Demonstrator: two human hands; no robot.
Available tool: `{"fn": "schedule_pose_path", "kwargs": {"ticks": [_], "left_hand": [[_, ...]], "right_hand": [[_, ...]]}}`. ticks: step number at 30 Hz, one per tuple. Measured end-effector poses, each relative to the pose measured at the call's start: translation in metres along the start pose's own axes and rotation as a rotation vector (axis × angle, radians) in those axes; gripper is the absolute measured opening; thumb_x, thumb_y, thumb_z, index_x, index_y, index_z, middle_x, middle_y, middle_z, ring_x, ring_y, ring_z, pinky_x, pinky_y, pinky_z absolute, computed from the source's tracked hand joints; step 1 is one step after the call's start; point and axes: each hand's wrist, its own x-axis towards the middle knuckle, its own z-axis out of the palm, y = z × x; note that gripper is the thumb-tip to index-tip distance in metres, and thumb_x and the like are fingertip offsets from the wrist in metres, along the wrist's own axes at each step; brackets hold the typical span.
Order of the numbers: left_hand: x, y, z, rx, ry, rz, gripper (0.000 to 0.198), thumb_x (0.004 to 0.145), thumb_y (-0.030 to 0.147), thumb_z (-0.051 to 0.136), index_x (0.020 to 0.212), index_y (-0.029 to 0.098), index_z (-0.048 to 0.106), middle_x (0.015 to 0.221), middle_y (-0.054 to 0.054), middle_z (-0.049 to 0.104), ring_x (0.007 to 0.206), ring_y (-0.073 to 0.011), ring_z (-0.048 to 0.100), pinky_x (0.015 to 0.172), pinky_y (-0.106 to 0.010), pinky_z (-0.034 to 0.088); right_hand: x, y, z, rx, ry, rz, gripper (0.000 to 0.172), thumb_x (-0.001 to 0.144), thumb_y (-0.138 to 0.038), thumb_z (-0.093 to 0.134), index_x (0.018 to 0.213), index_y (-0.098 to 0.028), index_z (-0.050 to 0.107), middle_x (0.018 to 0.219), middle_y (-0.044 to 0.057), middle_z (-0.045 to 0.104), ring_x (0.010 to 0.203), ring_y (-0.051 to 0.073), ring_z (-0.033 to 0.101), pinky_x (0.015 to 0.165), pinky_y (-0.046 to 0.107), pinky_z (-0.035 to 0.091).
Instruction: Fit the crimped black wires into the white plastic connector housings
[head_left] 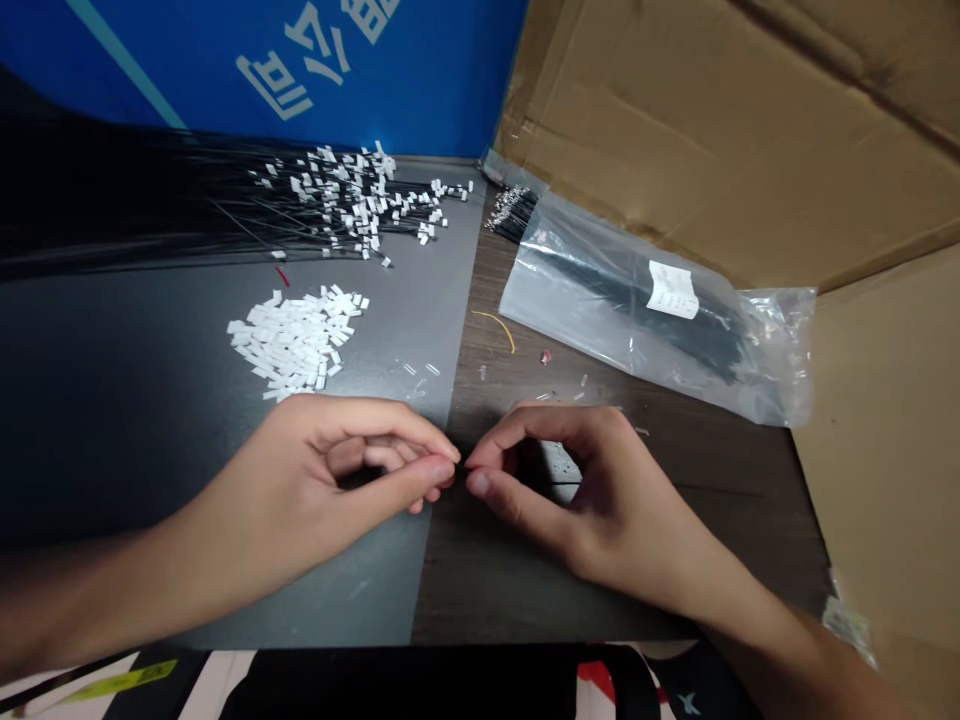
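Note:
Thumb and forefinger of my left hand [322, 470] are pinched together, with their tips just over the right edge of a grey mat [360, 600]. What they hold is hidden between the fingertips. Close beside it, my right hand [600, 500] pinches a thin black wire [564, 484] that shows through the gap in its fingers and trails off to the right. A short dark bit bridges the small gap between both sets of fingertips. Beyond my left hand lies a pile of small white sleeves [296, 340].
Many black wires with white tags [360, 205] lie along the back left, before a blue panel [435, 90]. A clear plastic bag [637, 290] of black wires rests at back right, against cardboard [712, 120]. Clear tube bits [433, 369] and a yellow strip [499, 327] are scattered between.

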Motion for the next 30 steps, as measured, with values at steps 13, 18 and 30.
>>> {"fn": "schedule_pose_path", "kwargs": {"ticks": [13,18,30], "left_hand": [[0.004,0.004,-0.004,-0.128,-0.003,-0.099,0.012,0.095,0.024,0.099,0.105,0.029,0.102,0.085,0.001,0.097,0.083,-0.019,0.098,0.083,-0.014,0.076],[0.007,-0.002,-0.006,-0.174,0.004,-0.09,0.013,0.097,0.023,0.1,0.109,0.029,0.102,0.087,-0.001,0.097,0.087,-0.0205,0.099,0.085,-0.015,0.077],[0.005,0.001,-0.005,-0.274,-0.084,-0.117,0.018,0.094,0.015,0.1,0.103,0.031,0.102,0.089,-0.001,0.098,0.088,-0.0198,0.099,0.083,-0.014,0.075]], "right_hand": [[-0.001,0.011,0.017,0.238,0.205,-0.006,0.01,0.099,-0.014,0.09,0.092,-0.02,0.085,0.09,0.002,0.085,0.083,0.015,0.076,0.078,0.026,0.059],[-0.001,0.012,0.019,0.195,0.2,-0.005,0.01,0.101,-0.017,0.085,0.092,-0.021,0.081,0.092,0.003,0.084,0.085,0.018,0.077,0.079,0.031,0.06],[-0.004,0.009,0.018,0.343,0.113,0.015,0.015,0.094,-0.009,0.093,0.09,-0.019,0.082,0.098,0.004,0.087,0.09,0.016,0.081,0.084,0.027,0.063]]}}
